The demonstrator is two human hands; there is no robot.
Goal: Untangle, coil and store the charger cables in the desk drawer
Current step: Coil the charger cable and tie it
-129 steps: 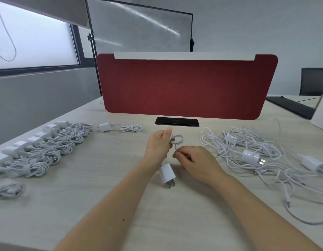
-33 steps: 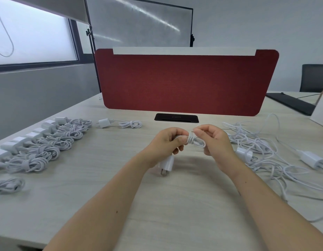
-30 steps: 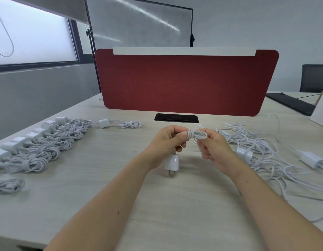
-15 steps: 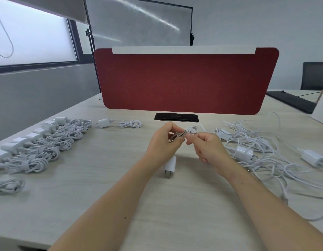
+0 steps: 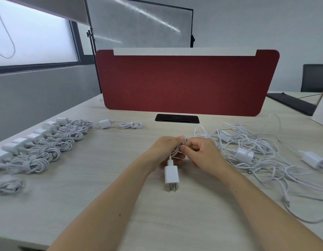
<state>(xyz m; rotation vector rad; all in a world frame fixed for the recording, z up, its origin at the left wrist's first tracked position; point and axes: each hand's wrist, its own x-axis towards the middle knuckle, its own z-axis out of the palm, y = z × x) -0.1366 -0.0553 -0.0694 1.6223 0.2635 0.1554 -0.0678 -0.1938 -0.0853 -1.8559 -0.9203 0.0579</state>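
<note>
Pale wood-grain desk (image 5: 84, 205) stretches out in front of the person, closed off at the back by a red fabric divider (image 5: 184, 84) with a black cable port (image 5: 177, 118) set into the top just before it.

Both hands meet over the middle of the desk. The left hand (image 5: 164, 151) and the right hand (image 5: 202, 153) have their fingers curled round one small cable bundle (image 5: 178, 148), pinched between them. Its white wall adapter (image 5: 171, 175) hangs below the left hand, prongs down. I cannot tell whether the prongs touch the desk.

Along the left side lies a row of coiled chargers (image 5: 53, 142), adapters lined up at the outer edge. One more coiled charger (image 5: 120, 124) sits apart, nearer the divider, and a lone coil (image 5: 8, 186) rests at the near left edge.

To the right sprawls a tangled heap (image 5: 256, 151) of white leads with at least three adapters showing in it.

By my reckoning the coiling is well past halfway: the bundle in hand looks nearly wound, though its loose end is hidden by the fingers. The heap has yet to be separated and wound. No drawer is in sight, so nothing appears stored, and the whole storing step remains.
</note>
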